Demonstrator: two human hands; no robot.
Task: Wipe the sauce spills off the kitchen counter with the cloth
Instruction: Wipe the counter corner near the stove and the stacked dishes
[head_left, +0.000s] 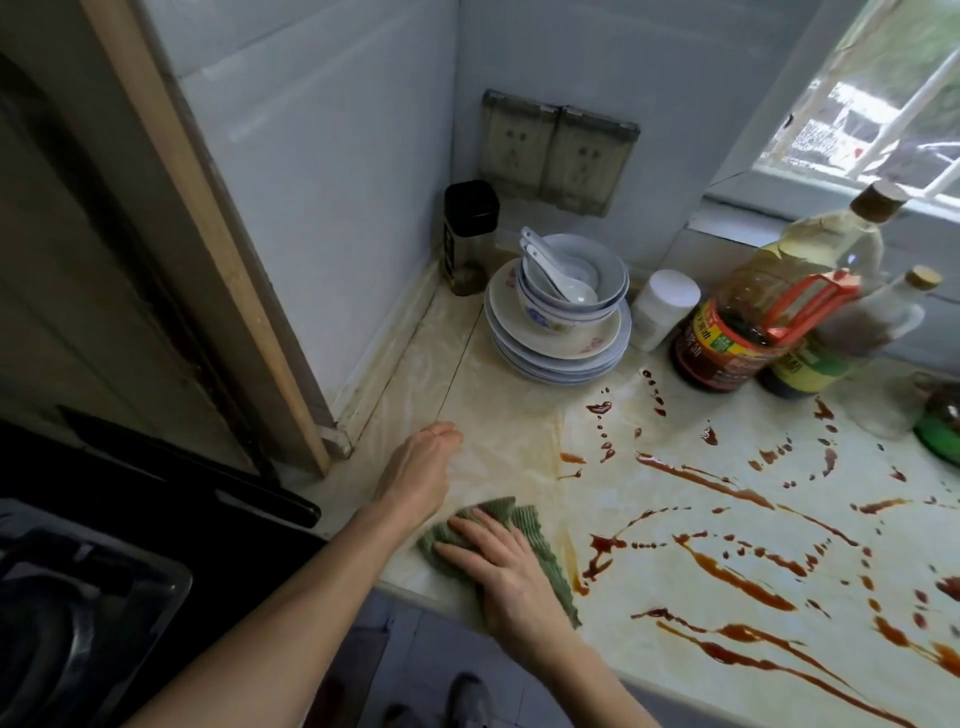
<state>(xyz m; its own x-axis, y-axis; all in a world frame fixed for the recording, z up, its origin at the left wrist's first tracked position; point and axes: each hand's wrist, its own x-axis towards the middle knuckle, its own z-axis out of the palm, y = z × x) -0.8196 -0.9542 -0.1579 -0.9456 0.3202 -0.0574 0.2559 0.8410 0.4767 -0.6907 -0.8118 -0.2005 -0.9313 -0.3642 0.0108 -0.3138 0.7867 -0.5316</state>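
The right hand (498, 569) lies flat on the green cloth (527, 522), fingers spread and straight, pressing it against the tabletop (498, 415) near the front edge without curling round it. The cloth is bunched under the palm and sticks out past the fingertips and along the far side of the hand. The left hand (421, 467) rests just beyond the cloth with relaxed, nearly straight fingers, holding nothing. To the right of the cloth, brown sauce spills (727, 571) streak and dot the tabletop, the nearest streak just beside the cloth's edge. Farther back a stack of plates and bowls (556, 338) holds white spoons (545, 270), with a dark jar (470, 234) in the corner, a white bottle (665, 306) and large oil bottles (753, 322) to the right. A stove (78, 623) sits at lower left.
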